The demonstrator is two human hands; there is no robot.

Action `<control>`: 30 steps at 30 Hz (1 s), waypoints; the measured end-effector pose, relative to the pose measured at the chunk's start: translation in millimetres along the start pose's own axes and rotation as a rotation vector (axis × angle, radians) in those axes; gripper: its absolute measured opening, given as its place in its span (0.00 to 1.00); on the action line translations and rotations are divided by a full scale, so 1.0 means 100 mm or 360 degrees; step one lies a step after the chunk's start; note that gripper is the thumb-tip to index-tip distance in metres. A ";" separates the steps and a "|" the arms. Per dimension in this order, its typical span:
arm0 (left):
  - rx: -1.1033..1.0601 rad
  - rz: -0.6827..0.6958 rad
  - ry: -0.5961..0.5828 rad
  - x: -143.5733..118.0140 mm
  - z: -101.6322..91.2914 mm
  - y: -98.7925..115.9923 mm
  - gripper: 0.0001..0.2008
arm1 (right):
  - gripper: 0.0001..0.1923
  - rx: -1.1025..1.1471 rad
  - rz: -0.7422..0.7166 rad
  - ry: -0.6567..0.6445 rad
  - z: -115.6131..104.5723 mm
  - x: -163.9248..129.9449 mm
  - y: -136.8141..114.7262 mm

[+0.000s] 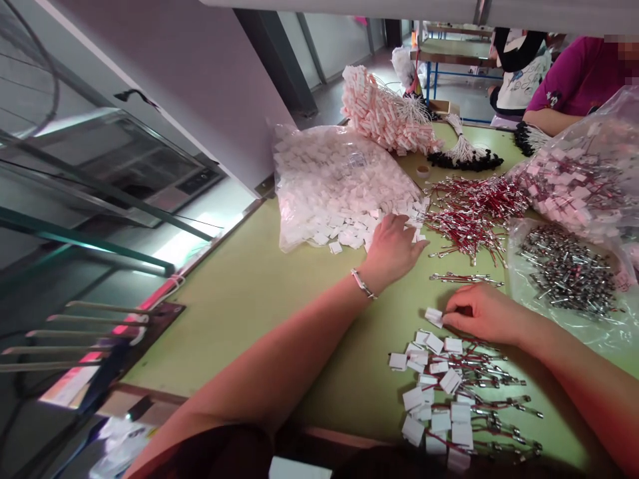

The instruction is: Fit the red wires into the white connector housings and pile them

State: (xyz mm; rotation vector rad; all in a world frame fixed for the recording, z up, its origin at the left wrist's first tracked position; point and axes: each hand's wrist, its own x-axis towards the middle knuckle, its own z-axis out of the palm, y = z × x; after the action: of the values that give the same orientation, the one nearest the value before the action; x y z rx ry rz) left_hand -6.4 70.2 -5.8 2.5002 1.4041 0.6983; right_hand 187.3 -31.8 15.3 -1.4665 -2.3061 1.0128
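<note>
White plastic block (433, 315), small, light, likely stiff: right hand (479, 313) pinches its edge, left hand (394, 249) spread over loose blocks (349, 233).

Left hand (394, 249) reaches into loose white housings (349, 233) by the bag; right hand (479, 313) pinches one white housing (433, 316) on the green table (259, 286)

A single head-worn camera looks forward and down, tilted, from close above the pale green flat desk (259, 286), with both bare forearms reaching in from the lower edge.
</note>
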 end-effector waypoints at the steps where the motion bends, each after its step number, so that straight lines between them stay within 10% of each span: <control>1: 0.0151 0.0023 0.0016 0.01 0.06 -0.02 0.14 | 0.11 -0.0013 0.0010 0.0013 -0.02 0.00 0.00; 6: 0.0328 0.0096 0.0034 -0.02 0.20 -0.07 0.11 | 0.10 -0.0559 0.0303 0.0440 -0.16 0.06 0.19; 11: 0.0119 0.0303 -0.0004 -0.04 0.16 -0.16 0.12 | 0.08 -0.0819 0.0183 0.0362 -0.11 0.10 0.33; 25: -0.0034 0.0362 -0.0197 -0.16 0.12 -0.07 0.06 | 0.08 0.0026 0.0408 0.0524 -0.18 0.05 0.20; 30: -0.0828 -0.0175 -0.0236 -0.23 0.04 0.11 0.10 | 0.07 0.0234 0.0415 0.0556 -0.14 0.05 0.09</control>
State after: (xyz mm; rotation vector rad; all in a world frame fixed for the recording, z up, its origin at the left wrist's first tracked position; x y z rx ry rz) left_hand -6.9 45.3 -12.1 2.0112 1.1214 0.7272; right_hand 198.6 -19.7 18.6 -1.7531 -1.7973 0.8804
